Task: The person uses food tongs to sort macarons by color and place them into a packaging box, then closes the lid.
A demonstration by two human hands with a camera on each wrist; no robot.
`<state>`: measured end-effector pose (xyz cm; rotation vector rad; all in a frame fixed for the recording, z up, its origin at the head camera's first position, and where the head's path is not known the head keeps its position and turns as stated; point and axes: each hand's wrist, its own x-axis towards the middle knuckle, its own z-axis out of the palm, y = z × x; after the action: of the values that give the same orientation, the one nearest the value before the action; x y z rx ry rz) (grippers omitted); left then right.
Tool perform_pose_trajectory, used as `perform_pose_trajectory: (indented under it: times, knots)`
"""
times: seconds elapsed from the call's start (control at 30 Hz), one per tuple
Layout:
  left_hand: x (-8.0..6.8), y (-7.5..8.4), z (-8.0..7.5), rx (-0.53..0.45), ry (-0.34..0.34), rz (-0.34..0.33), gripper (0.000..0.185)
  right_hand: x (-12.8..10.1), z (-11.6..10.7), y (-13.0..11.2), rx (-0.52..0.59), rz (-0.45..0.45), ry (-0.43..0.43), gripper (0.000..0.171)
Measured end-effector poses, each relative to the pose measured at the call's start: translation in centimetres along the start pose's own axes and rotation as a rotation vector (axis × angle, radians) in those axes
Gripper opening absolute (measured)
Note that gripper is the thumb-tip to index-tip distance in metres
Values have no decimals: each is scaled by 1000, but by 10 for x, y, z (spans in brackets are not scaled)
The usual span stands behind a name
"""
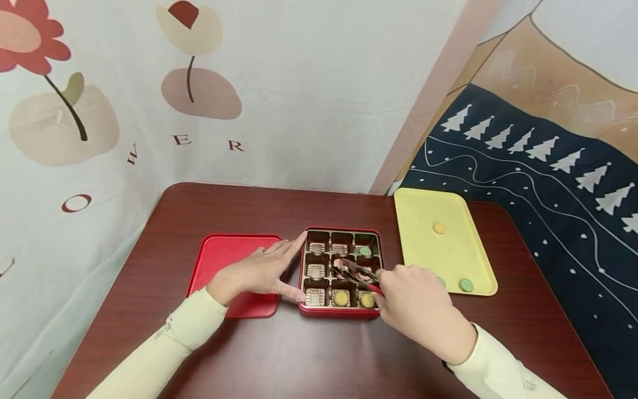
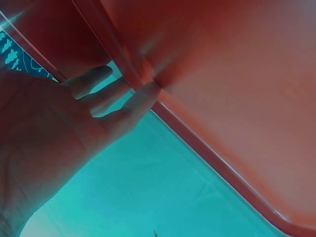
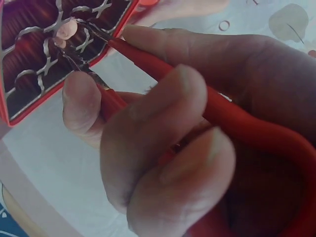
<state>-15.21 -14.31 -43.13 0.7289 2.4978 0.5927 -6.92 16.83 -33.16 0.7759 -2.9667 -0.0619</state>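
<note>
My left hand [image 1: 264, 271] lies with fingers spread along the left edge of the red compartment box [image 1: 339, 313]. In the left wrist view, its fingertips meet a red rimmed surface [image 2: 237, 98]. From the right side, my right hand [image 1: 418, 296] grips red-handled tongs [image 3: 153, 64]. Their metal tips reach into the middle compartment, at a small pink round piece [image 3: 67, 29]. A green round piece [image 1: 365, 251] sits in the back right compartment. Two yellow round pieces, one in the front middle [image 1: 341, 298] and one in the front right [image 1: 367, 300], lie in the box.
A flat red tray or lid [image 1: 229, 260] lies left of the box, partly under my left arm. The yellow tray [image 1: 441, 257] at the right bears a yellow piece [image 1: 439, 228] and green pieces [image 1: 466, 285]. A printed cloth wall [image 1: 309, 111] stands behind the brown table [image 1: 319, 360].
</note>
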Motion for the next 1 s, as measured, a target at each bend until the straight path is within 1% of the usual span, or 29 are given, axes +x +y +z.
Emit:
perform_pose_trajectory:
  times: [0.1,0.27,0.37,0.5,0.63,0.8,0.9,1.0]
  knots:
    - [0,1,0,4,0,7,140,4,-1,-5,7,-3,-4,49]
    - [1,2,0,8,2,14,140,11,-3,-12,-3,-6,-25,53]
    - [2,1,0,8,5,16,140,15,-5,-12,-15,-25,-47,54]
    - [2,1,0,10,-7,-6,140,24,-11,-8,-2,-48,-91,53]
    - [2,-1,2,6,-15,-5,140,34,-19,-2,37,-38,-205,50]
    - [3,-2,1,15,-2,14,140,58,-38,8,22,-32,-375,45]
    - [2,-3,1,16,-7,6,141,72,-54,15,-9,-27,-445,49]
    - [1,-2,0,13,-11,6,141,80,-67,19,-25,-28,-472,54]
